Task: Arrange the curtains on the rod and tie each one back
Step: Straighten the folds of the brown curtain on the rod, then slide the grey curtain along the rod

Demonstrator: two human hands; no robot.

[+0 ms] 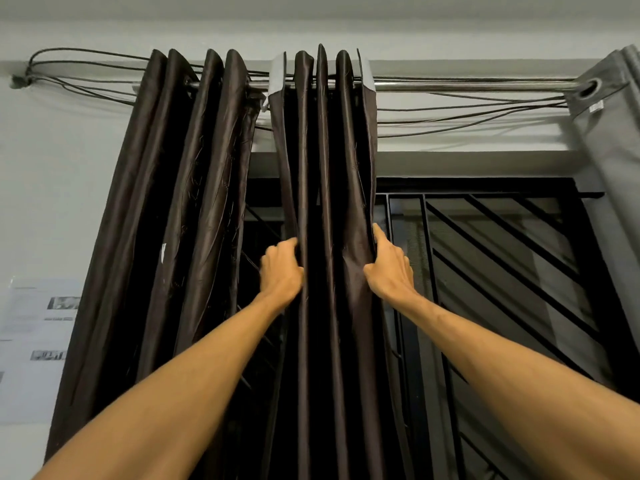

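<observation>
Pale grey wall (69, 202) and black diagonal-barred window grille (502, 258) behind. Hung by eyelets near the middle of the horizontal polished steel rod (467, 86), folds running straight down: middle dark brown satin curtain (322, 150). Flanked at equal height by 2 hands, equally near: left hand (282, 268) curled round its left edge, right hand (389, 268) pinching its right edge, index finger straight up. Probably next slid sideways along the rod. Second dark brown satin curtain (180, 168) just left, grey eyelet curtain (609, 133) well right.
</observation>
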